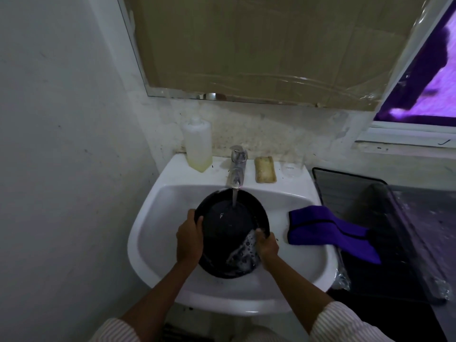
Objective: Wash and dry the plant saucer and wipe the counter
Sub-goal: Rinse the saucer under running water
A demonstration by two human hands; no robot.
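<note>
A round black plant saucer [228, 225] is tilted inside the white sink [158, 243], under water running from the chrome tap [237, 166]. My left hand [188, 239] grips the saucer's left rim, thumb over the edge. My right hand [266, 245] holds the right rim, fingers curled onto the soapy inner face where foam [245, 253] has gathered. A folded purple cloth [330, 230] lies across the sink's right edge and the counter.
On the sink's back ledge stand a pale soap bottle [198, 144], a yellowish sponge [265, 169] and a clear glass [291, 166]. A dark plastic-covered counter with a black mat [357, 193] runs to the right. A wall closes the left side.
</note>
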